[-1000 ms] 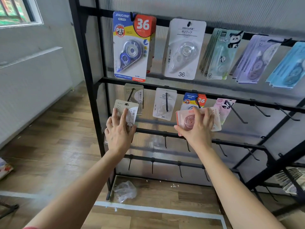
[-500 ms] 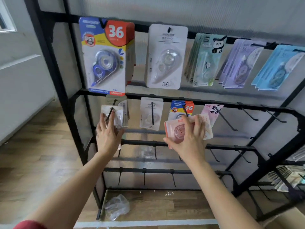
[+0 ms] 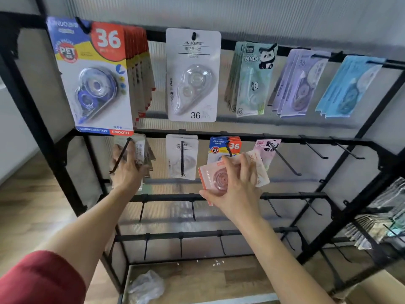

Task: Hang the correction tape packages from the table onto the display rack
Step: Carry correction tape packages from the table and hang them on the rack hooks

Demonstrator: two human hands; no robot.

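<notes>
The black display rack (image 3: 317, 140) carries hanging packs along its top row. The left hand (image 3: 127, 172) lays straight, close-set fingers flat on a pale pack (image 3: 141, 150) at the leftmost second-row hook (image 3: 120, 157) — the wire crosses in front of the fingers, and the pack is too blurred to read. The right hand (image 3: 237, 189) grips a stack of pink correction tape packages (image 3: 215, 177), half covering the blue-red packs (image 3: 225, 145) behind — long side nearly level, tipped up rightward. A crumpled plastic bag (image 3: 145, 286) lies on the floor below.

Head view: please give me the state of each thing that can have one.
left hand, presses grey package at the leftmost second-row hook
right hand, grips pink packages
pink packages, held, not yet hung
top-row packages, hanging on hooks
right second-row hooks, bare
plastic bag, crumpled on the floor
</notes>
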